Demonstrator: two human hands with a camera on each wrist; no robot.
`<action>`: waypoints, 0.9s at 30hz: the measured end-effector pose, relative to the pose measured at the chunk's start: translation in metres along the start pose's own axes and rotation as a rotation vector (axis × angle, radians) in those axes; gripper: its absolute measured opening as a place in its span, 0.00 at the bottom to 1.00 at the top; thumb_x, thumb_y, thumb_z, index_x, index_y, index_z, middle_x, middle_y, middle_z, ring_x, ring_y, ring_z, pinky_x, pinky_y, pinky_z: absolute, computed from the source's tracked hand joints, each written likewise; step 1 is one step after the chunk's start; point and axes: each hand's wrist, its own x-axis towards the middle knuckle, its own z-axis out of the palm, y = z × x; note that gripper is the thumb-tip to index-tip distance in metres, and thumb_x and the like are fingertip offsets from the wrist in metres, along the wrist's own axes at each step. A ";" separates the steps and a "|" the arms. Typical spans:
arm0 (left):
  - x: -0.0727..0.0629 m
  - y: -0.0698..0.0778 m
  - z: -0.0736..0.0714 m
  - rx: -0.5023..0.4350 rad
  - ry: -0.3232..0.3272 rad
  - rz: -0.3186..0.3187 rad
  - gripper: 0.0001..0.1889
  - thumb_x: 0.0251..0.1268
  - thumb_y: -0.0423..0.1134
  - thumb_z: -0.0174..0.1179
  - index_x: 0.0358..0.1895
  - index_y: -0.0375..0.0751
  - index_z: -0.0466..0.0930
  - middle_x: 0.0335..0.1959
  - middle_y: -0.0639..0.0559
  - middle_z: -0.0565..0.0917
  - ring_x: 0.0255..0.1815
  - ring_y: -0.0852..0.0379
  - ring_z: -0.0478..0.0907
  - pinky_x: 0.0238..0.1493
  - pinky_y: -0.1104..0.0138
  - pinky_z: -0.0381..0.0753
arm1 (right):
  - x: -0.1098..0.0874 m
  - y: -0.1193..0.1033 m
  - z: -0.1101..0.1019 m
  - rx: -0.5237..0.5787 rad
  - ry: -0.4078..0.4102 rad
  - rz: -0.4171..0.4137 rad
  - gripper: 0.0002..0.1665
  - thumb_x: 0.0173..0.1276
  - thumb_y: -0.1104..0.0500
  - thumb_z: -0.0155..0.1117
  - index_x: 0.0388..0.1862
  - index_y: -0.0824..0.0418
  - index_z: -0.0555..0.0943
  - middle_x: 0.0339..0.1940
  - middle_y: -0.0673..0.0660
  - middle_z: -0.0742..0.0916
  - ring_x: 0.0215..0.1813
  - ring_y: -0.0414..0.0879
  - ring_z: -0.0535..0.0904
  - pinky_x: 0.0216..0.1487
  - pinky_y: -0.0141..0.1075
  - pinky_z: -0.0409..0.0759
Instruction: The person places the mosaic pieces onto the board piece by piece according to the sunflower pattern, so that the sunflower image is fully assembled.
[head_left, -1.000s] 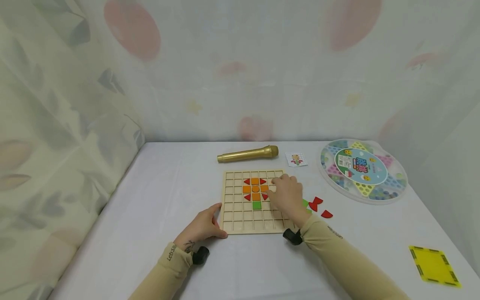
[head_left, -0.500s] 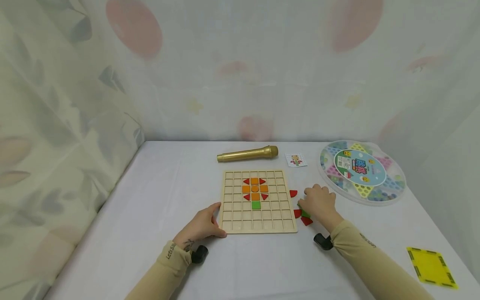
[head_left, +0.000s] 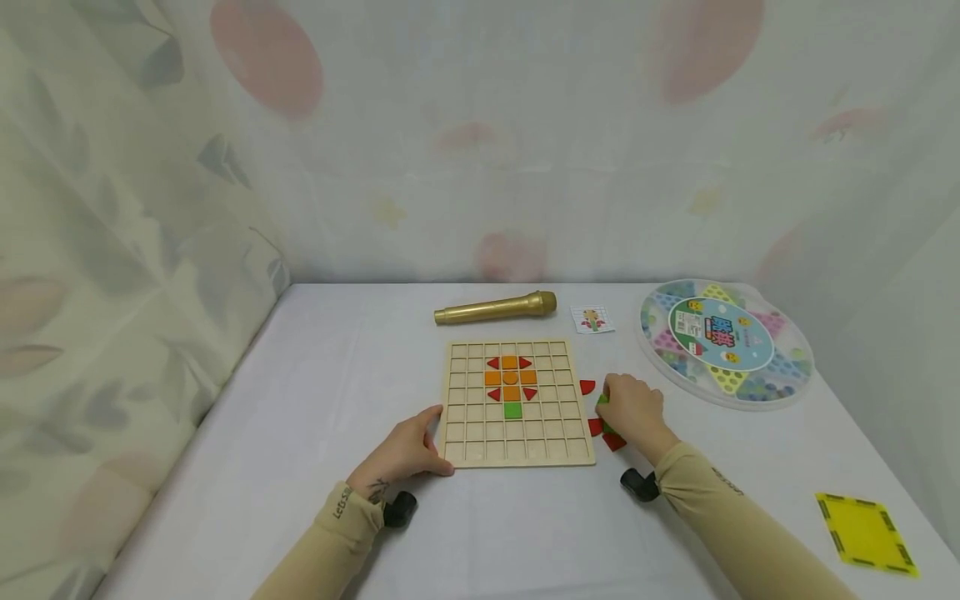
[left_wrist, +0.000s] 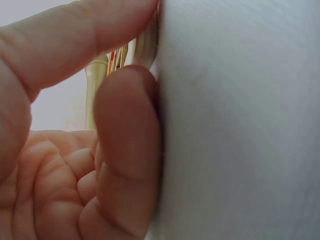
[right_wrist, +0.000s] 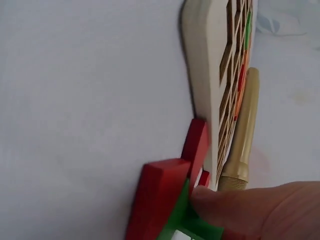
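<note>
The wooden grid board (head_left: pixel 472 432) lies on the white table, with orange pieces (head_left: pixel 528 377), red triangles (head_left: pixel 493 394) and one green square (head_left: pixel 512 410) set in its cells. My left hand (head_left: pixel 405 447) holds the board's near left corner, thumb at the front edge and fingers along the left side. To the right of the board, my right hand (head_left: pixel 633 410) pinches a green piece (right_wrist: pixel 202 226) among loose pieces. A red piece (right_wrist: pixel 162 182) and another red piece (right_wrist: pixel 196 145) lie close by the thumb. My fingers hide part of the green pieces.
Behind the board lie a gold microphone (head_left: pixel 495 309) and a small pattern card (head_left: pixel 592 318). A round clear case (head_left: pixel 795 375) with a printed label is at the back right. A yellow square (head_left: pixel 866 533) lies near the right edge. Curtains stand behind and left.
My right hand has left the board's right part and moved right and toward me to the loose pieces, then shifted slightly left over the green ones. My left hand stays at the corner.
</note>
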 end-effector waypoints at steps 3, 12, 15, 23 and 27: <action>0.000 0.000 0.001 -0.003 -0.004 -0.011 0.55 0.35 0.35 0.76 0.71 0.36 0.53 0.20 0.48 0.75 0.19 0.57 0.70 0.21 0.67 0.69 | 0.000 -0.004 -0.003 0.103 0.009 -0.011 0.07 0.56 0.60 0.63 0.28 0.61 0.75 0.22 0.54 0.79 0.25 0.47 0.72 0.24 0.38 0.67; 0.000 0.000 0.000 -0.019 -0.003 -0.006 0.55 0.35 0.35 0.76 0.71 0.36 0.52 0.19 0.48 0.75 0.18 0.58 0.69 0.20 0.67 0.69 | -0.005 -0.038 -0.014 0.375 0.069 -0.091 0.14 0.59 0.59 0.65 0.42 0.65 0.82 0.31 0.59 0.84 0.29 0.47 0.76 0.28 0.36 0.72; 0.000 0.000 0.000 -0.017 -0.002 -0.014 0.55 0.34 0.35 0.76 0.71 0.36 0.53 0.19 0.49 0.75 0.18 0.58 0.69 0.20 0.67 0.69 | -0.006 -0.053 -0.011 0.422 0.007 -0.065 0.13 0.58 0.60 0.65 0.40 0.66 0.84 0.31 0.58 0.84 0.32 0.47 0.75 0.31 0.36 0.73; 0.001 0.000 0.001 -0.020 0.003 -0.029 0.55 0.34 0.34 0.76 0.71 0.38 0.53 0.20 0.48 0.75 0.19 0.57 0.70 0.21 0.67 0.70 | -0.011 -0.082 0.018 0.513 -0.143 0.005 0.08 0.56 0.61 0.67 0.34 0.63 0.85 0.28 0.54 0.83 0.24 0.42 0.75 0.26 0.31 0.72; 0.000 0.001 0.001 -0.024 0.002 -0.022 0.55 0.34 0.34 0.76 0.71 0.37 0.53 0.20 0.48 0.75 0.19 0.57 0.70 0.21 0.67 0.70 | -0.015 -0.091 0.029 0.559 -0.150 -0.013 0.05 0.55 0.62 0.67 0.30 0.63 0.84 0.24 0.54 0.83 0.21 0.42 0.74 0.23 0.30 0.70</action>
